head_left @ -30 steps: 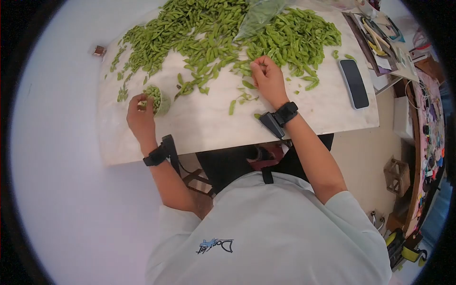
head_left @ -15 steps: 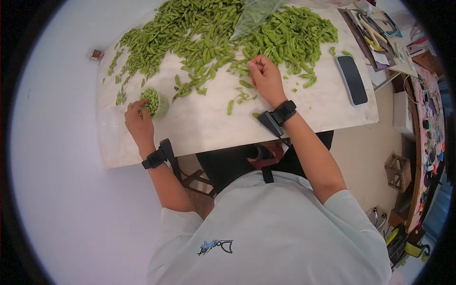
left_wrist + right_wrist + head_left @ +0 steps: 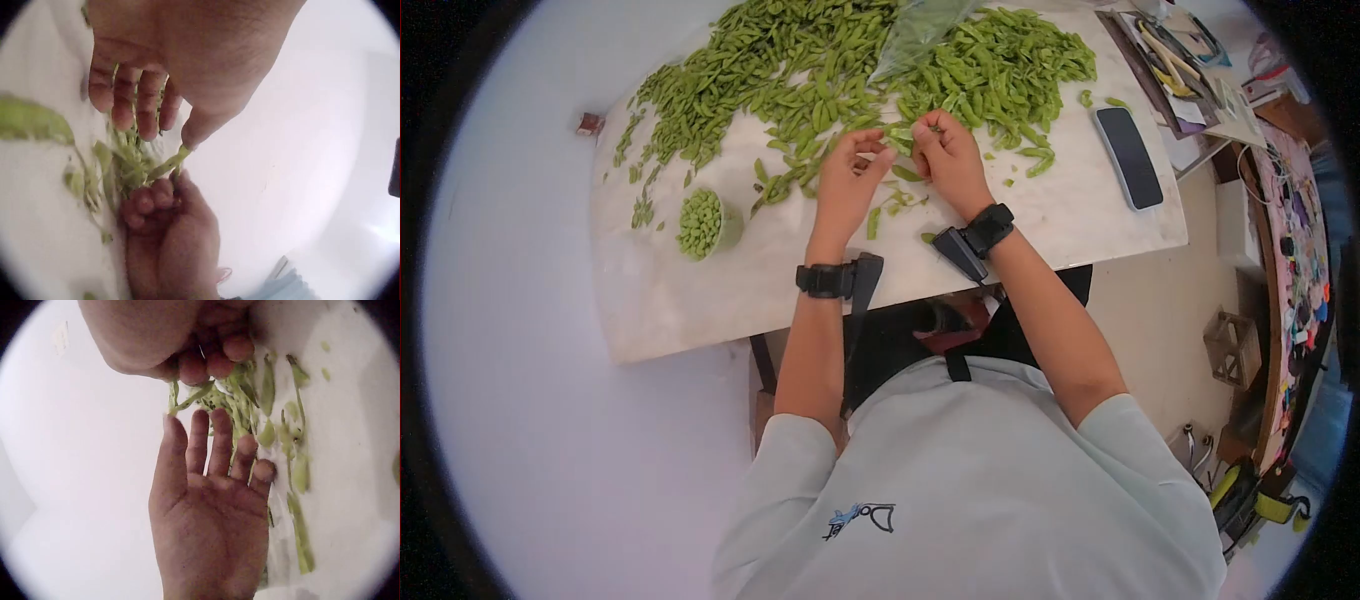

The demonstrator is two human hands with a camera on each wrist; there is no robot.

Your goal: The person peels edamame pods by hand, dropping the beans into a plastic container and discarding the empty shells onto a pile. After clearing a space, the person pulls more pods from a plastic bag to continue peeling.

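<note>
Both hands meet over the table in the head view. My right hand (image 3: 955, 165) pinches a green soybean pod (image 3: 167, 165) between thumb and curled fingers. Facing it, my left hand (image 3: 845, 190) has its fingers loosely spread, and its thumb tip is right at the pod's other end in the left wrist view. No bean shows in the left palm in the right wrist view. A cup (image 3: 729, 226) heaped with shelled green beans (image 3: 698, 222) stands to the left, apart from both hands. Behind the hands lies a wide heap of pods (image 3: 810, 60).
A clear plastic bag (image 3: 918, 38) lies among the pods, with another pod pile (image 3: 1000, 75) right of it. Loose pods and scraps (image 3: 895, 203) lie near the hands. A phone (image 3: 1129, 160) rests at the right, before a tray of tools (image 3: 1165, 65).
My left hand has left the bean cup and moved right to the pod at my right hand. My right hand has stayed nearly in place.
</note>
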